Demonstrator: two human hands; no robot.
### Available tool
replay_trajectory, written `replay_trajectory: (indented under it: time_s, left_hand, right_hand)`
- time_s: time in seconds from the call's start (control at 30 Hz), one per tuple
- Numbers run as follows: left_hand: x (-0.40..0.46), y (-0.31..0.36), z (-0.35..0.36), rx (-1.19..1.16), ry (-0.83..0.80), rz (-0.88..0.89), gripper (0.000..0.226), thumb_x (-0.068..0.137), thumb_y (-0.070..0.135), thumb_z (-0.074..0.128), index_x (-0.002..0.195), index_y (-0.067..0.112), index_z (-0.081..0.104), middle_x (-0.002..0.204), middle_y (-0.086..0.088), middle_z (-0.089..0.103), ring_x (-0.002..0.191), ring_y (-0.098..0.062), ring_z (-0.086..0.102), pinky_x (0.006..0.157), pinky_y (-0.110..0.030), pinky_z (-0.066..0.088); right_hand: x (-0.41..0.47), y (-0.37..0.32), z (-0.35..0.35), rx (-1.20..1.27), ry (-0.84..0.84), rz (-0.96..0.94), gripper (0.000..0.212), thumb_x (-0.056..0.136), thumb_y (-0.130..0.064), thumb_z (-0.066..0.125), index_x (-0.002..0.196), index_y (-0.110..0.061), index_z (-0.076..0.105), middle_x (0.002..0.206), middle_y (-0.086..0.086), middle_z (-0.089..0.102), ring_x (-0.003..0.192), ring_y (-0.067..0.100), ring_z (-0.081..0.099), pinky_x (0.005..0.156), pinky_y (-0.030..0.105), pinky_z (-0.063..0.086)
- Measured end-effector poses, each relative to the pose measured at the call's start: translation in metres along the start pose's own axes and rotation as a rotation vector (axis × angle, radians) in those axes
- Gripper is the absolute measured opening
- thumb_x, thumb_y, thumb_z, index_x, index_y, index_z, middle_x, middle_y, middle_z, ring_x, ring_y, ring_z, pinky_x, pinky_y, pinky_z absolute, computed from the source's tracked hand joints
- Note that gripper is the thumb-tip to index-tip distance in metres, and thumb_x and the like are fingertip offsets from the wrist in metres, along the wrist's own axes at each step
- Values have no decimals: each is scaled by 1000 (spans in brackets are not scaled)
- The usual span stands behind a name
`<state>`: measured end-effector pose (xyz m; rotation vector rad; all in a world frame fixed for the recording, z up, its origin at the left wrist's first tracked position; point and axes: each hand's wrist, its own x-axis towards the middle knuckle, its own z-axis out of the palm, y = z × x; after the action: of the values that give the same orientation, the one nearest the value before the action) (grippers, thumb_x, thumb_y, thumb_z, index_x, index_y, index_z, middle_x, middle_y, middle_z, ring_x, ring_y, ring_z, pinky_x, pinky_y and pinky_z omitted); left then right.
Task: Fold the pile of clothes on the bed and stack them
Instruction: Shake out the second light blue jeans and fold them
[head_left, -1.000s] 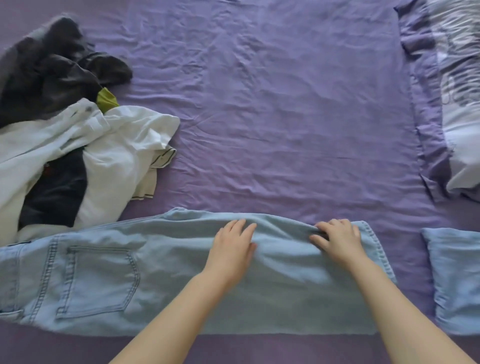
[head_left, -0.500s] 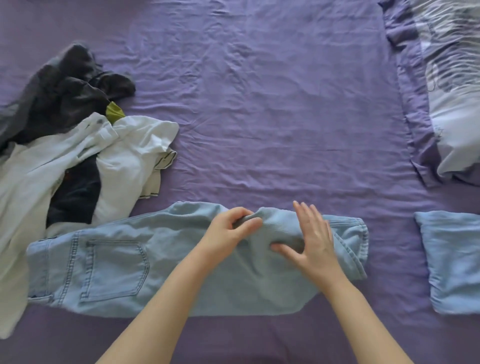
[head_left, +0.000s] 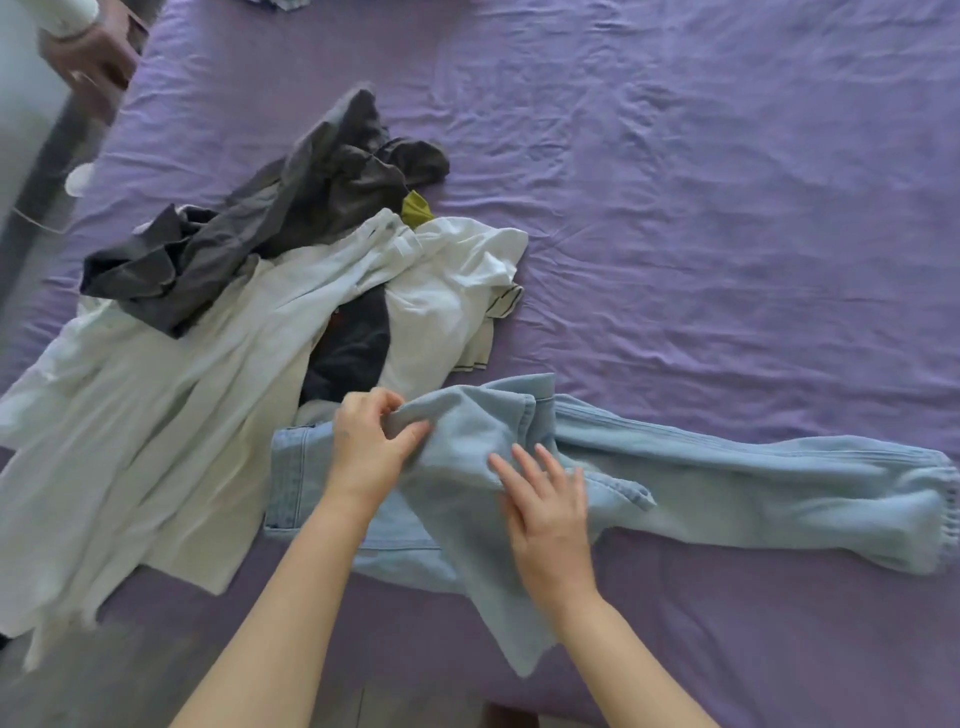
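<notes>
A fold of the jeans (head_left: 675, 467) is pinched between the thumb and curled fingers of the left hand (head_left: 369, 447). The right hand (head_left: 545, 514) is laid flat on the denim just right of that pinch, fingers straight and slightly spread, nothing gripped. One pair of jeans is seen, on the bed (head_left: 727, 208): the waistband lies under and left of the pinch, one leg is stretched far to the right, and a loose flap hangs toward the near edge, below the right hand. Just beyond and left of the pinch, the unfolded pile (head_left: 208, 389) is heaped. In it are counted one dark grey garment (head_left: 322, 208), at least two white ones (head_left: 447, 296), a navy piece (head_left: 353, 343) and an olive scrap (head_left: 417, 209). No containers are seen.
</notes>
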<state>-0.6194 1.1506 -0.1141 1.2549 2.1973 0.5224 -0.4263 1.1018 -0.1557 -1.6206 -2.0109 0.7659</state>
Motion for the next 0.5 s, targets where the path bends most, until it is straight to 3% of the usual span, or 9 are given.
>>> replay_trajectory:
  time_s: [0.07, 0.13, 0.17, 0.23, 0.33, 0.43, 0.5]
  left_hand:
    - [1, -14, 7, 140, -41, 79, 37, 82, 17, 72, 117, 13, 61, 124, -12, 48, 119, -28, 42, 98, -24, 27]
    - [-3, -15, 27, 204, -225, 197, 48, 88, 19, 65, 134, 14, 52, 142, -12, 41, 133, -27, 33, 110, -27, 18]
    - [-5, -12, 41, 254, -316, 254, 48, 91, 21, 60, 137, 17, 49, 146, -9, 38, 137, -25, 29, 113, -29, 16]
    - [-11, -5, 66, 388, -396, 353, 43, 95, 26, 52, 138, 25, 47, 149, -1, 37, 142, -21, 23, 115, -36, 17]
    - [-12, 16, 93, 431, -311, 473, 36, 96, 25, 47, 132, 26, 53, 143, 4, 45, 141, -17, 24, 114, -41, 15]
    - [-7, 44, 113, 383, -278, 592, 35, 97, 18, 46, 131, 19, 56, 140, 0, 49, 140, -20, 29, 114, -39, 14]
    - [2, 60, 126, 448, -310, 681, 39, 95, 10, 46, 133, 16, 53, 140, -1, 49, 140, -20, 30, 115, -36, 11]
  right_hand:
    - [2, -1, 21, -235, -200, -9, 54, 81, -16, 70, 132, -26, 55, 139, 14, 50, 130, 40, 43, 99, 68, 27]
    - [9, 15, 29, -430, -463, 57, 61, 92, -28, 55, 146, -32, 29, 156, 11, 21, 143, 37, 16, 109, 65, 12]
    - [11, 30, 28, -446, -558, 79, 61, 95, -33, 47, 149, -33, 17, 160, 5, 7, 146, 33, 2, 112, 61, 6]
    - [15, 58, 17, -397, -659, 48, 61, 96, -44, 40, 150, -34, 12, 160, -3, 0, 146, 24, -6, 115, 53, 3]
    - [22, 92, -22, -286, -563, 10, 61, 93, -58, 36, 148, -32, 26, 158, -5, 15, 147, 16, 3, 116, 42, 7]
    - [35, 130, -63, -350, -353, 39, 51, 98, -43, 42, 143, -20, 39, 152, 0, 34, 145, 19, 18, 112, 37, 19]
    - [46, 155, -83, -430, -362, 120, 49, 100, -38, 40, 145, -20, 35, 153, -2, 31, 145, 17, 16, 112, 39, 21]
